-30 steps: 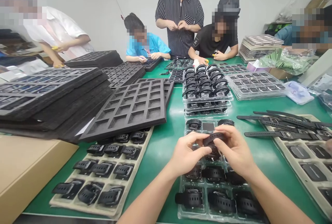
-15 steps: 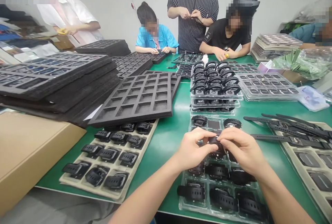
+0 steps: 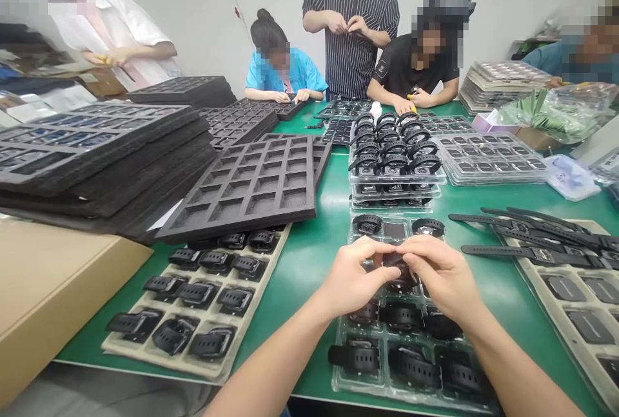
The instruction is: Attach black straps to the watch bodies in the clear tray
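Note:
Both hands meet over a clear plastic tray [image 3: 338,375] holding black smartwatches with their straps curled round. My left hand [image 3: 360,275] is closed, thumb and fingers pinching a black smartwatch [image 3: 397,269] from its left side. From the right, my right hand [image 3: 438,272] closes its fingertips on the same smartwatch, near the strap. Much of that watch is hidden by my fingers. In front of my wrists, rows of watches [image 3: 413,368] sit in the tray's compartments. One compartment [image 3: 394,230] in the back row holds a flat dark piece without a strap.
A beige tray of watches [image 3: 227,365] lies to the left, partly under a black foam tray [image 3: 261,211]. Stacked clear trays [image 3: 396,175] stand ahead. Loose straps [image 3: 546,252] lie across another beige tray on the right. A cardboard box [image 3: 62,288] is at left. Several people work beyond.
The whole scene has shifted slightly left in view as my head turned. My fingertips have drawn a little closer together on the smartwatch, which both hands still hold.

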Available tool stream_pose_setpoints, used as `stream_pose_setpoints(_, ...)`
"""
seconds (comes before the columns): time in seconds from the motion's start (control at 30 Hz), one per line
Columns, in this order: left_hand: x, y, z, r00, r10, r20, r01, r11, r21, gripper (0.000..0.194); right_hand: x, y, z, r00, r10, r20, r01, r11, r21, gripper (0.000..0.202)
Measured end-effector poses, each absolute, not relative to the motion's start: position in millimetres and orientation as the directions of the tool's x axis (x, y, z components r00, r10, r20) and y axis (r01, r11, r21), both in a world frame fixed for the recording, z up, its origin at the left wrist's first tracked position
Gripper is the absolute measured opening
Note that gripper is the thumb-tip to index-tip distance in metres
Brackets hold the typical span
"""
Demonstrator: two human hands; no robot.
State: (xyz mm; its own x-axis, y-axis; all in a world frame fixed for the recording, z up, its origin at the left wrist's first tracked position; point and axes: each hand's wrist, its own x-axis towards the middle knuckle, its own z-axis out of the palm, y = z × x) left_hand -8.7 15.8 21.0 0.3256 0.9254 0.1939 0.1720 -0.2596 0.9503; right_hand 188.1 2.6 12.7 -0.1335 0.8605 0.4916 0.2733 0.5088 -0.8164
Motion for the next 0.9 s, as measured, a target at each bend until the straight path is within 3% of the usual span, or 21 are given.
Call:
stream_pose_setpoints(0.17,-8,15,20,0.311,0.935,0.171,0.151,-0.226,0.962,0.023,188,4,14,-0.150,0.922,0.356,0.215,0.382,-0.899,0.011)
stream_pose_setpoints(0.3,-6,13,19,0.320,0.928,0.192,-0.047,-0.186,0.981,0.044,186,6,14,-0.077,0.980,0.183,0.052,0.188,-0.981,0.023)
stream_pose_setpoints(0.4,-5,13,15,0.323,0.889,0.324,-0.047,-0.327,0.944,0.034,185,6,14,-0.069,0.988,0.138,0.018,0.140,-0.990,0.028)
stream_pose_setpoints(0.5,-6,18,10,0.266,0.761,0.591,0.156,-0.639,0.753,0.014,185,3,16,-0.086,0.991,0.101,0.000,0.101,-0.995,0.023)
stream_pose_setpoints(0.57,-7,21,7,0.286,0.604,0.744,0.259,-0.796,0.547,0.018,183,1,17,-0.111,0.991,0.070,-0.018,0.069,-0.997,0.014)
stream_pose_setpoints(0.7,-7,22,8,0.395,0.317,0.863,0.437,-0.891,0.127,0.025,180,-2,20,-0.101,0.994,0.033,0.014,0.035,-0.999,0.018)
stream_pose_setpoints(0.8,-4,18,10,0.465,0.278,0.841,0.513,-0.859,0.001,0.018,179,-1,20,-0.055,0.993,0.101,0.119,0.107,-0.987,0.016)
stream_pose_setpoints(0.9,-2,14,12,0.480,0.278,0.832,0.536,-0.844,-0.027,0.013,178,0,20,-0.050,0.989,0.136,0.161,0.142,-0.977,0.013)
